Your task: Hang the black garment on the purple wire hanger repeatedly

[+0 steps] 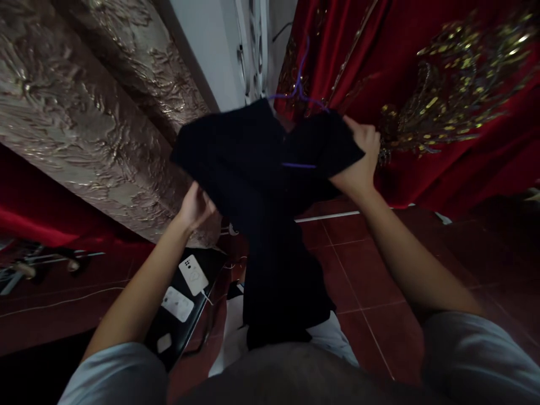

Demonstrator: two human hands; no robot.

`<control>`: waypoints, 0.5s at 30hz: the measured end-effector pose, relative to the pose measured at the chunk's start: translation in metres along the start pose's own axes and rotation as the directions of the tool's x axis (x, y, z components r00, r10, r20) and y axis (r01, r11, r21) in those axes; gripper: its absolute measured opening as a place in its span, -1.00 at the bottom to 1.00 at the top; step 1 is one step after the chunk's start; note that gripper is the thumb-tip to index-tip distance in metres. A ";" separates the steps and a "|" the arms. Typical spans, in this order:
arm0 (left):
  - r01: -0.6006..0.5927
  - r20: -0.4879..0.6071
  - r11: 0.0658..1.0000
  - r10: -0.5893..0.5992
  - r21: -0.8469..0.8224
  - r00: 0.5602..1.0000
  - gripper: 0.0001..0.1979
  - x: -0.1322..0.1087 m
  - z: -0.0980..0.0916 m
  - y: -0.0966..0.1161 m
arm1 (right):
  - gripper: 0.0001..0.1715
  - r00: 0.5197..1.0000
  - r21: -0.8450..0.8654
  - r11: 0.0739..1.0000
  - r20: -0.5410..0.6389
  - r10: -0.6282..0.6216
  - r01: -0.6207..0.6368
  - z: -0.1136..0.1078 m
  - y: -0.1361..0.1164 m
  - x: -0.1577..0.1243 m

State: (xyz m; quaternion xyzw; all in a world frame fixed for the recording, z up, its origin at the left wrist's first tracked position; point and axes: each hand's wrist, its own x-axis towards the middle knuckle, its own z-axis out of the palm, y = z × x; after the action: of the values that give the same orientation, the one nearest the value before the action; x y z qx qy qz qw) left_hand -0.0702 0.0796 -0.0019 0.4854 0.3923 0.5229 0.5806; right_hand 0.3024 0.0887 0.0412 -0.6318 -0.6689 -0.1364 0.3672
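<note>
A dark short-sleeved shirt (270, 225) hangs in front of me on a thin purple hanger (300, 84). The hanger's hook and shoulders show above the neckline, and a short purple stretch of it shows lower on the shirt. My right hand (363, 154) is closed on the sleeve at the right, fingers over its outer edge. At the left side, under the other sleeve, my left hand (197, 207) grips the shirt's edge, its fingertips partly hidden by the cloth. The lower part of the shirt falls toward my lap.
Two phones, one white (193, 274) and one pale (178, 304), lie on a black surface (169, 351) at lower left. Textured beige fabric (105, 129) hangs at left, red curtain with gold sequins (447, 84) at right. A white metal bar (329, 216) runs above the red tiled floor (358, 275).
</note>
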 end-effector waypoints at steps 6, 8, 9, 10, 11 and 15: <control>-0.154 -0.020 0.988 0.154 0.031 0.988 -0.46 0.006 0.015 -0.014 | -0.30 0.992 -0.023 0.997 0.107 -0.074 0.076 -0.010 -0.018 0.031; -0.232 -0.113 0.970 0.239 0.077 0.964 -0.52 0.008 0.020 -0.017 | -0.27 0.991 -0.012 0.996 0.095 -0.089 0.091 -0.012 -0.023 0.026; -0.251 -0.147 0.963 0.263 0.097 0.953 -0.53 0.008 0.022 -0.019 | -0.25 0.993 -0.008 0.996 0.086 -0.082 0.083 -0.014 -0.025 0.022; -0.259 -0.169 0.959 0.276 0.115 0.946 -0.55 0.007 0.024 -0.020 | -0.25 0.995 -0.007 0.998 0.077 -0.065 0.066 -0.017 -0.026 0.019; -0.259 -0.177 0.957 0.280 0.132 0.944 -0.56 0.004 0.025 -0.021 | -0.25 0.997 -0.010 0.999 0.067 -0.038 0.039 -0.019 -0.028 0.016; -0.245 -0.143 0.952 0.273 0.184 0.951 -0.53 -0.007 0.030 -0.020 | -0.24 0.996 -0.035 0.997 0.052 0.068 -0.066 -0.032 -0.034 0.009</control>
State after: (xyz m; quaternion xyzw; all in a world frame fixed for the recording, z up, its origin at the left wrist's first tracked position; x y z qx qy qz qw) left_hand -0.0380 0.0684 -0.0149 0.5337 0.4139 0.5993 0.4297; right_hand 0.2811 0.0696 0.0791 -0.6632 -0.6545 -0.1184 0.3432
